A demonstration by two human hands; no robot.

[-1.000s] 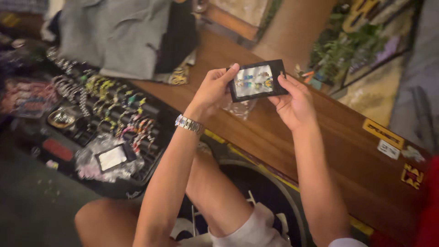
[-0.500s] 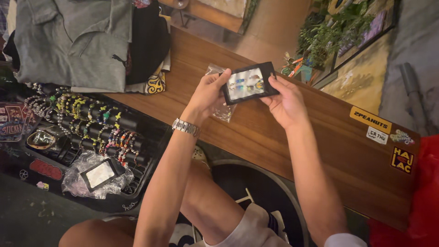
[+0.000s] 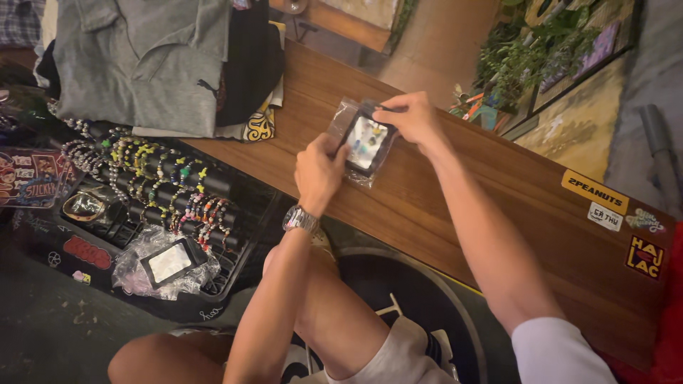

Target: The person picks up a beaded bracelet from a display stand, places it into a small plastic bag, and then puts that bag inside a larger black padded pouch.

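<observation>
Clear plastic bag (image 3: 353, 135) around a black card on the bench; another bagged card (image 3: 169, 262) on the tray; stickers (image 3: 596, 192) at the bench's right end.

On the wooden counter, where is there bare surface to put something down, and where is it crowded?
The wooden counter is bare between the black card in both hands and the stickers at its right end. Crowded: the folded grey garment at the left end, and the bracelet tray below it.
</observation>
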